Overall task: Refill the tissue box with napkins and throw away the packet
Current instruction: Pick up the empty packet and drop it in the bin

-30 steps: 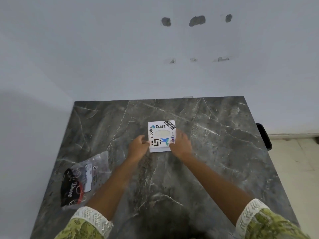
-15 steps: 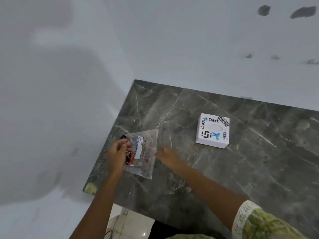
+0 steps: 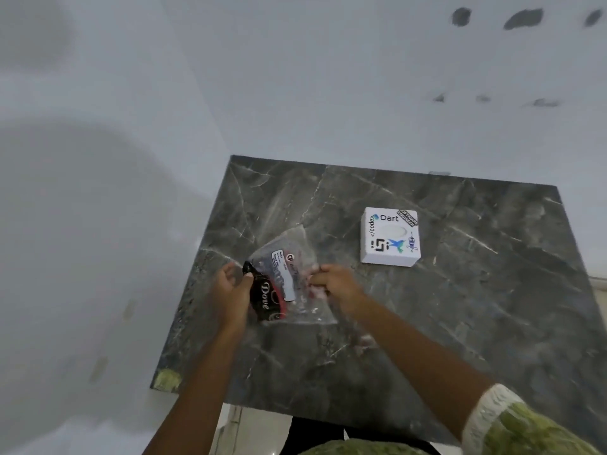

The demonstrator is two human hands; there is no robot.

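Observation:
A clear plastic packet point(image 3: 289, 277) with a black and red printed panel and a white label is held just above the dark marble table point(image 3: 460, 323). My left hand point(image 3: 231, 290) grips its left edge by the black panel. My right hand point(image 3: 335, 285) pinches its right side. The packet looks flat and crumpled. To the right, apart from both hands, the white square tissue box point(image 3: 389, 237) rests on the table, stickers on its lid and an oval opening in the middle.
White walls stand behind and to the left of the table. The table's left edge and chipped near-left corner point(image 3: 167, 379) are close to my left forearm. Pale floor shows below the front edge.
Both hands left the tissue box and went left to the packet. My left hand took it up first, then my right hand closed on its other side. The view swung left.

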